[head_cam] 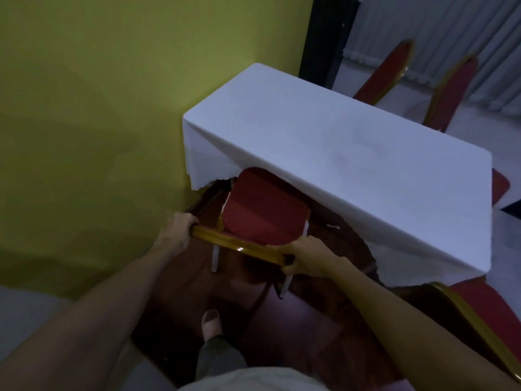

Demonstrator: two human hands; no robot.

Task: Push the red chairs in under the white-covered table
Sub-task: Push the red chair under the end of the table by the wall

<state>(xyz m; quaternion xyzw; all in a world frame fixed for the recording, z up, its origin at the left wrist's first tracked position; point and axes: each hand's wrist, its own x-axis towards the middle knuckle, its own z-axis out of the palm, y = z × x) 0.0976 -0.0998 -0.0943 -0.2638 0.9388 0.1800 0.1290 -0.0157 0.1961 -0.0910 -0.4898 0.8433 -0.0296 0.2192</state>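
a: both of my hands are on the red chair (262, 213) now. my left hand (177, 230) is curled closed over the left end of the gold top rail (239, 246), and my right hand (307, 259) is wrapped shut around the right end.

b: where does the chair sit against the table?

a: at the near short end of the white-covered table (338, 142), close to the yellow wall (98, 94). the front of the seat is already tucked under the hanging cloth, while the back of the seat and the backrest are out on my side.

b: so how do you mean to finish the push?

a: i think even pressure from both hands, straight ahead, so the chair doesn't swing towards the wall. i'd keep the legs low and sliding on the dark red floor (296, 320), and watch the scalloped cloth edge so it drapes over the seat rather than bunching or dragging.

b: and the chair itself?

a: a dotted red padded seat, a glossy gold frame and pale legs. it looks rigid and light enough to steer from the rail.

b: are the others done?

a: i judge not. one red chair (485, 309) stands at my right, out from the table, and two more backs (392, 71) show on the far side.
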